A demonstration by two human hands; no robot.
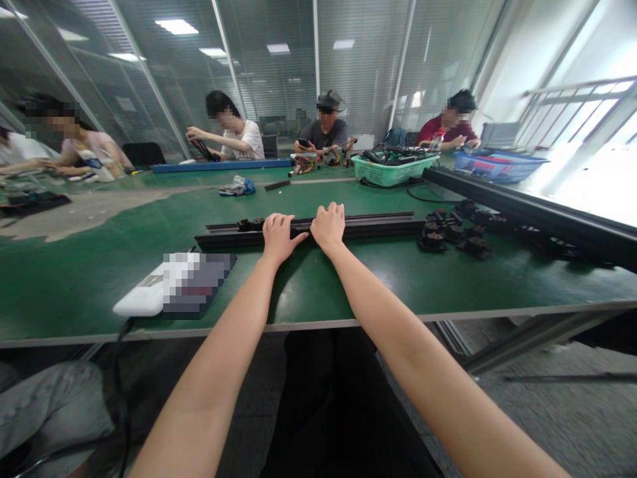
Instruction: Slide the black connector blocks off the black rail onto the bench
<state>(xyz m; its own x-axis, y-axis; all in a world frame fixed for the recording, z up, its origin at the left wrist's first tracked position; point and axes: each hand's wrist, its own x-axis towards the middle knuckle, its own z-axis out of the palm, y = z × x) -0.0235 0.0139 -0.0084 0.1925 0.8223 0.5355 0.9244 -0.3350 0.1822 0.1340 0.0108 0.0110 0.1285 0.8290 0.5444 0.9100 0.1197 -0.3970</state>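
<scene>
**Q:** Item one, and its location?

**A:** One long black rail (378, 230), lying flat on the green counter (472, 285), parallel to the near edge and about halfway to the far edge. A second rail (378, 216) lay just behind it. Whether the two touched could not be told.

**Q:** Hands?

**A:** Left hand (279, 237) and right hand (328, 226) were side by side at mid-length of the front rail. Each grip was closed over it, fingers hooked across the far side. The left thumb was stretched out towards the right hand. Holding it at the middle probably kept so long a piece balanced and stopped it from swinging.

**Q:** Loose parts?

**A:** A cluster of small black brackets (450, 234) lay off the rail's right end, towards the right edge, probably kept there for easy reach. A few more sat on the second rail's left end.

**Q:** Remainder?

**A:** A white device (144, 299) sat by the near edge, left, its cable dropping over that edge. A long dark beam (537, 212) ran along the right edge. A green basket (393, 171) and a blue basket (497, 166) stood at the far edge, before the seated co-workers (326, 133).
</scene>
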